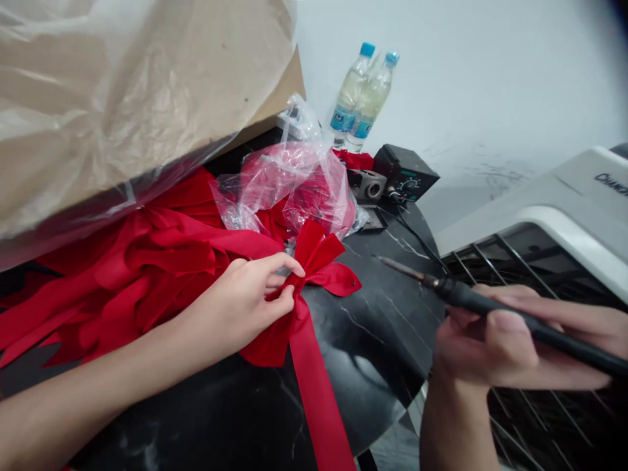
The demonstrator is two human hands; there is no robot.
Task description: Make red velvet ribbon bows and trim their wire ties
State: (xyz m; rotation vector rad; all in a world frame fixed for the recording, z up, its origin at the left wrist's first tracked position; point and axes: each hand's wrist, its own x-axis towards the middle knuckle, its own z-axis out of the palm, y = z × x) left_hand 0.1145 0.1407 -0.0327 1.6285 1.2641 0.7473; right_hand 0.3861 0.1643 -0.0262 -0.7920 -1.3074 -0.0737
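Observation:
Pinched at its middle by the thumb and fingers of my left hand [260, 291] is a red ribbon bow [314, 252] on the black table. One long tail of the bow runs down over the table's front edge. My right hand [505, 340] is closed around the black handle of a soldering iron [466, 297], off to the right of the bow. The iron's thin metal tip points left toward the bow and is apart from it. A heap of red ribbon bows [147, 261] lies left of and behind my left hand.
A clear plastic bag [299, 180] with red material sits behind the bow. Beyond it stand two bottles [350, 98], a black control box with a dial [405, 173] and an iron holder [366, 185]. A plastic-covered box [122, 98] overhangs the left; a white heater-like appliance [554, 196] stands right.

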